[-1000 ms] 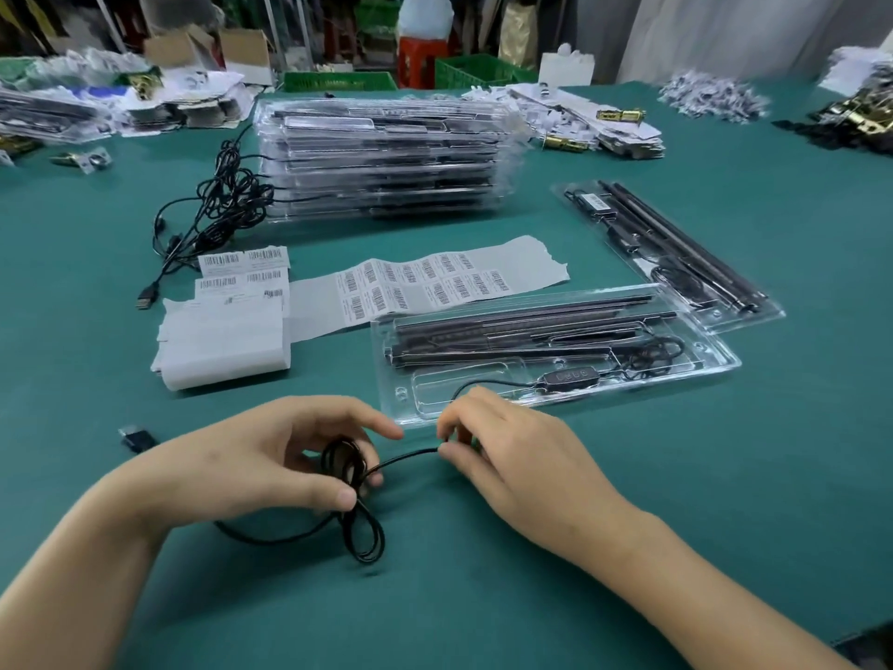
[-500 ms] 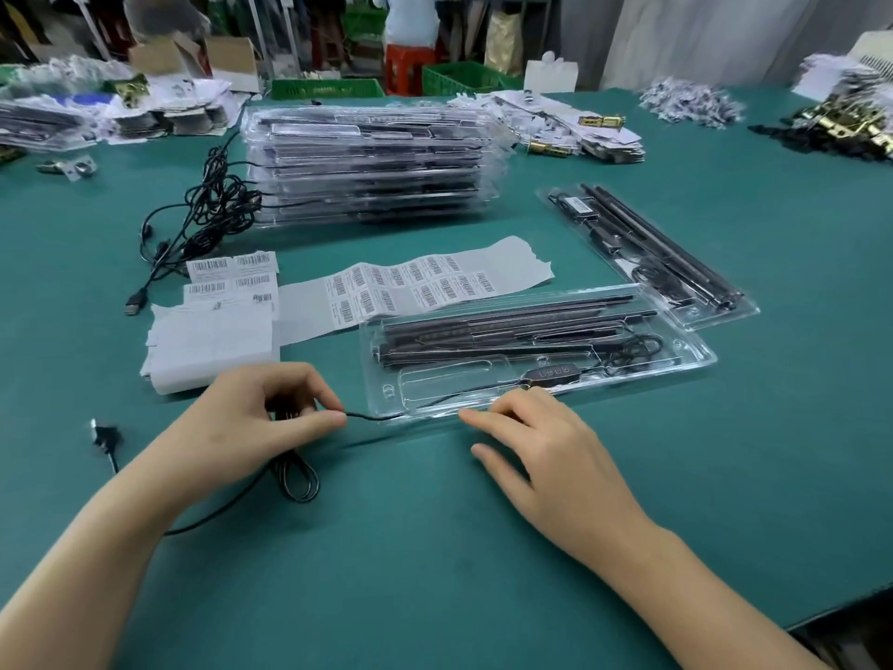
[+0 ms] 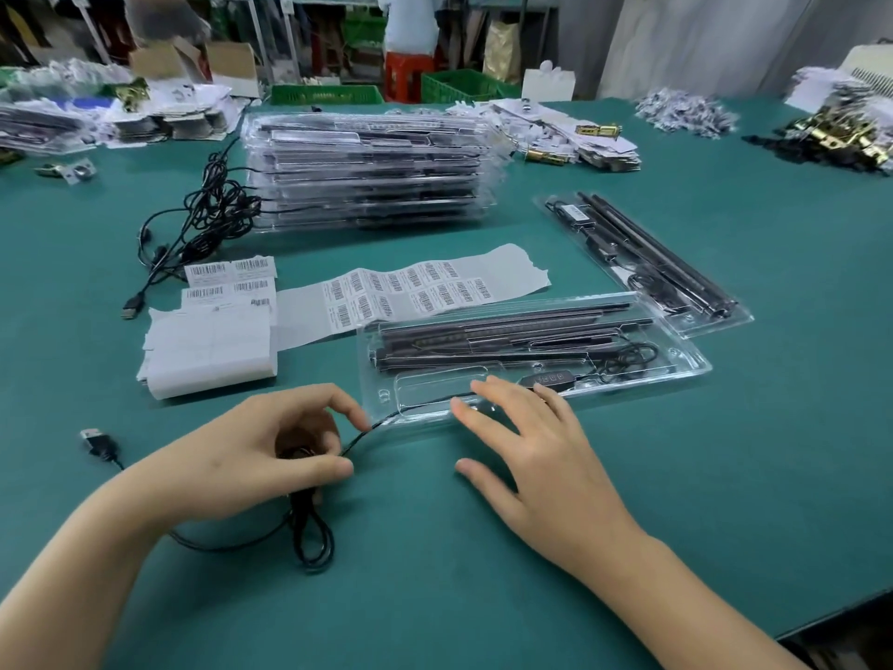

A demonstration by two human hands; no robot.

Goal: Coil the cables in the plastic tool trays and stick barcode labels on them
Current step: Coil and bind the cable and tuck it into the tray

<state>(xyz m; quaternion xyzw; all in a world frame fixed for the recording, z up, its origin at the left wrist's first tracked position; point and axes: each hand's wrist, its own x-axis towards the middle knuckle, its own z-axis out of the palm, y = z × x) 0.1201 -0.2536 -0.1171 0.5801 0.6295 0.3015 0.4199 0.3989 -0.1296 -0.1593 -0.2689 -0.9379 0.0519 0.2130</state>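
A clear plastic tray (image 3: 686, 365) with dark rods and a black inline controller (image 3: 548, 380) lies in front of me. Its black cable (image 3: 309, 539) runs off the tray's near left edge into loops that my left hand (image 3: 270, 442) grips between thumb and fingers; a loop hangs below the hand. The USB plug (image 3: 94, 437) lies to the left on the table. My right hand (image 3: 526, 442) rests with straight fingers over the tray's near edge, fingertips by the cable. A strip of barcode labels (image 3: 410, 292) lies behind the tray.
A tall stack of filled trays (image 3: 372, 171) stands at the back with tangled black cables (image 3: 208, 215) to its left. A second tray (image 3: 647, 263) lies at the right. Folded label backing paper (image 3: 208, 350) sits left of the tray. Brass hardware and paper piles line the far edge.
My left hand has kept the cable coil and shifted right toward the tray. My right hand let go of the cable and moved up onto the tray's near edge, fingers spread.
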